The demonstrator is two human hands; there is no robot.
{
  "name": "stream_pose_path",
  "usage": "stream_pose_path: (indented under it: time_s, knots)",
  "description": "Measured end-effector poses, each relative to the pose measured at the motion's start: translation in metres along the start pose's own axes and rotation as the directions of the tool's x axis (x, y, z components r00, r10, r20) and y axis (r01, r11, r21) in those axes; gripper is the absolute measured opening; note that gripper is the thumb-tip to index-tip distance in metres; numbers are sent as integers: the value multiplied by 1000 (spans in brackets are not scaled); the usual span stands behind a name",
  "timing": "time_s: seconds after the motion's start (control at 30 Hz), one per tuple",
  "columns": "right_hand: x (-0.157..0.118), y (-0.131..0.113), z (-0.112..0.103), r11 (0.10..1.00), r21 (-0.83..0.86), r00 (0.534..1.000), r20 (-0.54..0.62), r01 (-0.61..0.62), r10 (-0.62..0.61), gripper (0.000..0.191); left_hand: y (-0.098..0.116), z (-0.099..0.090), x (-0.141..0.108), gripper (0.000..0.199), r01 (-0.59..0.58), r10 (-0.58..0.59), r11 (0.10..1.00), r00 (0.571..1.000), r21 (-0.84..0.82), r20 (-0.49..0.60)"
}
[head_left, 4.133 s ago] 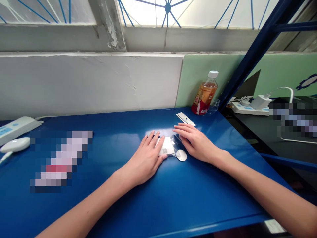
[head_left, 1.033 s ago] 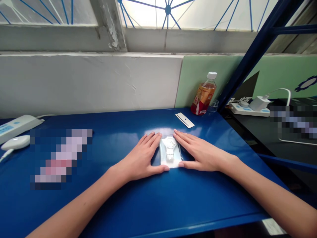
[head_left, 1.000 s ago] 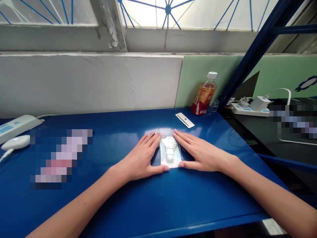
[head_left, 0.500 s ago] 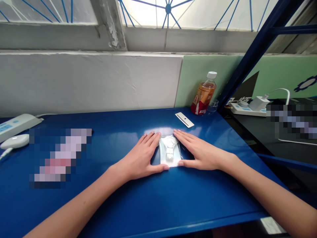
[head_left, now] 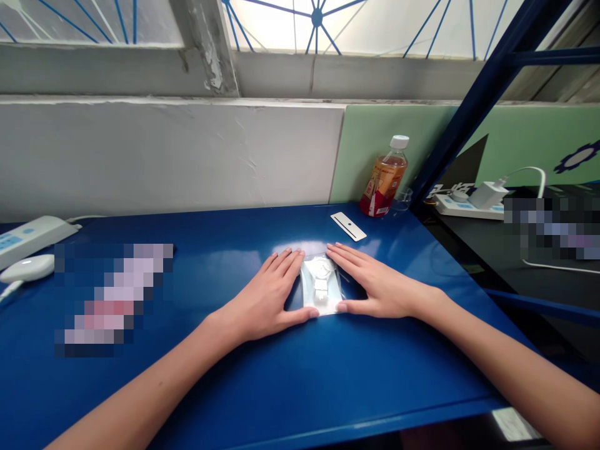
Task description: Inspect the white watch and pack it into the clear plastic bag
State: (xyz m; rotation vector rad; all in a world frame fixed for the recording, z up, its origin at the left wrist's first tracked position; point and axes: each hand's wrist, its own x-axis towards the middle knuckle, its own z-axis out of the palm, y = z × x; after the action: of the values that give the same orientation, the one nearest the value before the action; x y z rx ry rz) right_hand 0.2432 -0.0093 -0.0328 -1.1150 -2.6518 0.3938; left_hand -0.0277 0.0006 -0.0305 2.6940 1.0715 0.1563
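Note:
A small clear plastic packet (head_left: 321,285) lies flat on the blue tabletop (head_left: 290,381). Inside it are white contents with a rounded upper part and a blocky lower part; glare hides their exact kind. On its left side rests my left hand (head_left: 269,290), palm down, fingers stretched out and thumb touching the lower left corner. My right hand (head_left: 375,284) mirrors it on the other side, fingertips at the upper right corner and thumb at the lower right. Just beyond the packet lies a white card-like strip (head_left: 348,226) with a dark line.
A drink bottle (head_left: 384,178) with a white cap stands by the wall at the back right. At left are a white power strip (head_left: 40,237), a white mouse-shaped device (head_left: 29,269) and a blurred-out flat object (head_left: 119,297). A blue metal post (head_left: 469,125) slants up on the right.
Almost nothing differs. My right hand has shifted very slightly up and left, along the packet's right side; the packet and my left hand stay in place.

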Motion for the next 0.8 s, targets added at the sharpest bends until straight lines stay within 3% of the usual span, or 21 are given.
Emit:
stream_pose_path:
  time_s: [0.17,0.4,0.57,0.7,0.8]
  knots:
    - [1,0,-3,999,-30,1000,13,-19,19,99,1,-2,-1,92,20,-20,1000,1000,-2,-1]
    - [2,8,-6,999,-34,987,-161,-16,10,61,-3,-4,-2,64,7,-11,999,993,-40,-114]
    - [3,9,-11,1000,-1,989,-146,6,-7,54,-3,-4,1,39,62,-76,995,974,-77,-211]
    - [2,7,-13,998,54,991,-132,44,-36,46,-5,-5,1,44,67,-85,994,969,-83,-230]
    - [2,9,-14,997,50,980,-190,62,-52,48,-7,-8,-1,67,1,-14,997,986,-79,-164]
